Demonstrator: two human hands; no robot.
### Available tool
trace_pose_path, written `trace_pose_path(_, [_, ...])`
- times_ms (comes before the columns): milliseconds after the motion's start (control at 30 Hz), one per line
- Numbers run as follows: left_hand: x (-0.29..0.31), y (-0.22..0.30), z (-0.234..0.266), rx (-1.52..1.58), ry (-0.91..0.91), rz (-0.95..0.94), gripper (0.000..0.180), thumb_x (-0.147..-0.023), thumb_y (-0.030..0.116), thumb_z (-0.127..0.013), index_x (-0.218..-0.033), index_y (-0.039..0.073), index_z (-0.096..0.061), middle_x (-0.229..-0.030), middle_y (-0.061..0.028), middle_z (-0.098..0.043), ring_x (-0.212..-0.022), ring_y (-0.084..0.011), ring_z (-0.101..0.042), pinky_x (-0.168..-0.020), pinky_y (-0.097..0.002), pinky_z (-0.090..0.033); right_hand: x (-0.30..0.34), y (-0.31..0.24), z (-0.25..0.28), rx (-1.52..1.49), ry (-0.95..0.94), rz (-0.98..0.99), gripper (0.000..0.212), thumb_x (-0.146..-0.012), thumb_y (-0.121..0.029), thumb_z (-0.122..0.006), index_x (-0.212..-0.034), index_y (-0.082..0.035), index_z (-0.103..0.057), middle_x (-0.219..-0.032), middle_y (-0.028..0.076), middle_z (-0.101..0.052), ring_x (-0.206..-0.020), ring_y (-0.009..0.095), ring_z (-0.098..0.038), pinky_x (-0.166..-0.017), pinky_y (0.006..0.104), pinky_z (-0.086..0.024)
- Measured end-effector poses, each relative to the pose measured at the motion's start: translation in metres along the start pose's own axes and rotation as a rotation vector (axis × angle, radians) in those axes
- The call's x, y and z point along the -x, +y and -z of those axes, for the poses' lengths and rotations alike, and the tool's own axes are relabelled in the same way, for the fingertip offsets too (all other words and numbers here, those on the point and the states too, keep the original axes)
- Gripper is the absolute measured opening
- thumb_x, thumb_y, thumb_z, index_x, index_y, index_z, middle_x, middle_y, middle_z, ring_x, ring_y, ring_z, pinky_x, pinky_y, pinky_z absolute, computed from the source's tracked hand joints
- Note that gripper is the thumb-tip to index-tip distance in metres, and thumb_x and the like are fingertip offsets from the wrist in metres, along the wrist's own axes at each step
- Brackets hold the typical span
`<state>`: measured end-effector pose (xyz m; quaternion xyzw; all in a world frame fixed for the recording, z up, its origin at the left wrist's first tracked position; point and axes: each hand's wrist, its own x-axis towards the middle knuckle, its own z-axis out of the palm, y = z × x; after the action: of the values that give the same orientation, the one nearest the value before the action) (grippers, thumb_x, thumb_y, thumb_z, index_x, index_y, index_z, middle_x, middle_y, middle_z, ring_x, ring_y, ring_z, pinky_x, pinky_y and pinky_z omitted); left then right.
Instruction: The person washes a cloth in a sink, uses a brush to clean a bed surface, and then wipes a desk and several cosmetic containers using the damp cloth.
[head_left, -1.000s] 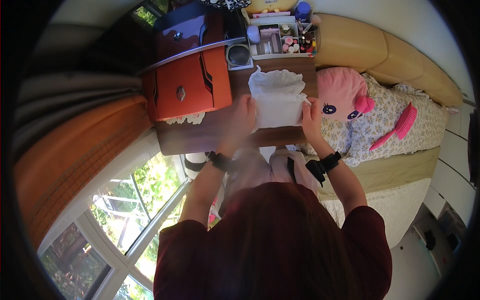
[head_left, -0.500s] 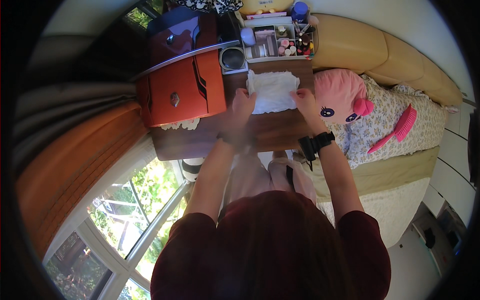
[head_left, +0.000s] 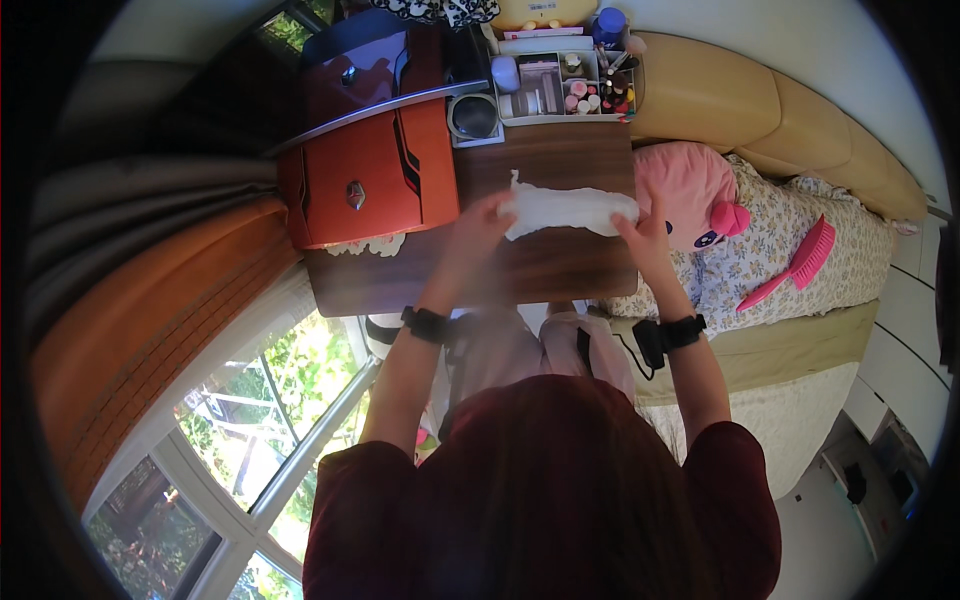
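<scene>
A thin white cloth (head_left: 570, 209), now a narrow folded strip, stretches between my two hands over the brown wooden table (head_left: 470, 270). My left hand (head_left: 487, 218), smeared by motion, is closed on the strip's left end, where a corner sticks up. At the other end my right hand (head_left: 647, 228) grips the cloth, its thumb lying on top and a finger reaching up past the edge. Whether the cloth's middle touches the tabletop I cannot tell. Black bands with small devices sit on both my wrists.
A red laptop-like case (head_left: 365, 180) lies left on the table. Behind are a round dark-topped container (head_left: 473, 116) and a cosmetics organizer (head_left: 560, 119). To the right, a pink plush pillow (head_left: 680, 165) and pink hairbrush (head_left: 808, 257) lie on the bed. A window (head_left: 250, 420) is lower left.
The white cloth has gone from a wide, flat rectangle to a narrow strip and shifted right. My hands have moved apart and slightly nearer to me.
</scene>
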<state>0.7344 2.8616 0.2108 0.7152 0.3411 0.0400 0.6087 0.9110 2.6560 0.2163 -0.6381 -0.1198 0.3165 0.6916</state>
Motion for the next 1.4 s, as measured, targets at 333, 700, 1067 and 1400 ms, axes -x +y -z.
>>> trace_pose_path(333, [-0.026,-0.023,-0.006,0.081,-0.247,0.165,0.03,-0.082,0.02,-0.065,-0.097,-0.001,-0.051,-0.108,-0.0144,-0.053,-0.085,-0.0207,-0.059,-0.071,-0.0278,-0.048,-0.036,-0.004,0.031,0.679,-0.247,0.215,0.022,-0.076,-0.017,-0.067,-0.091,-0.002,-0.06,-0.088,0.014,-0.06,-0.082,0.024,-0.058,-0.07,0.0323,-0.044])
trace_pose_path(700, [-0.016,-0.004,-0.01,-0.23,0.252,-0.088,0.036,-0.085,0.018,-0.06,-0.115,0.001,-0.05,-0.111,-0.0141,-0.055,-0.089,-0.0226,-0.06,-0.075,-0.0319,-0.049,-0.005,0.034,-0.053,0.806,-0.317,0.068,0.034,-0.079,-0.024,-0.063,-0.106,-0.005,-0.057,-0.099,0.02,-0.057,-0.085,0.036,-0.058,-0.077,0.0405,-0.047])
trace_pose_path(1067, [-0.004,-0.041,-0.007,-0.404,0.267,-0.169,0.034,-0.086,0.013,-0.058,-0.117,0.002,-0.049,-0.111,-0.0129,-0.056,-0.086,-0.0194,-0.061,-0.075,-0.0304,-0.049,-0.045,0.097,-0.131,1.283,-0.134,0.487,0.059,-0.083,-0.033,-0.054,-0.134,-0.009,-0.038,-0.142,0.021,-0.026,-0.131,0.036,-0.025,-0.106,0.0476,-0.02])
trace_pose_path(1400, [-0.014,-0.047,0.01,-0.351,0.29,-0.198,0.03,-0.087,0.012,-0.056,-0.115,0.002,-0.05,-0.11,-0.0126,-0.056,-0.084,-0.0194,-0.06,-0.076,-0.0306,-0.049,-0.104,0.076,-0.025,1.57,0.154,0.523,0.053,-0.083,-0.024,-0.049,-0.13,-0.002,-0.039,-0.138,0.017,-0.034,-0.132,0.032,-0.026,-0.107,0.0473,-0.019])
